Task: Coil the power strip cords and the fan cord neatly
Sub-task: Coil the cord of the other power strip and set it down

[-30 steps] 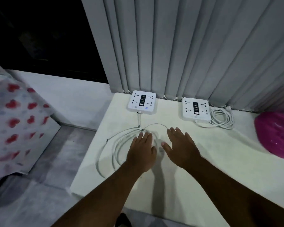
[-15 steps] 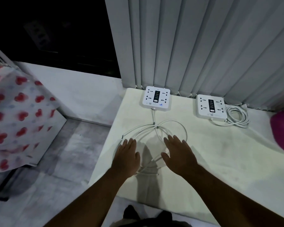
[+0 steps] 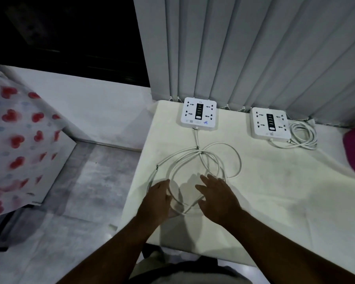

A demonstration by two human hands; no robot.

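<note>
Head view: a loose white cord (image 3: 232, 152) sprawls in uneven loops on the table (image 3: 275, 191), trailing from a power strip (image 3: 198, 113).
The left hand (image 3: 157, 198) and right hand (image 3: 217, 198) lie flat, fingers released, on its near loops, wider apart than a second ago.

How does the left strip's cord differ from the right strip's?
The left cord sprawls in wide loose loops; the right cord lies in a compact coil. The left hand and right hand are at the left cord; the right cord is untouched. Both are white.
</note>
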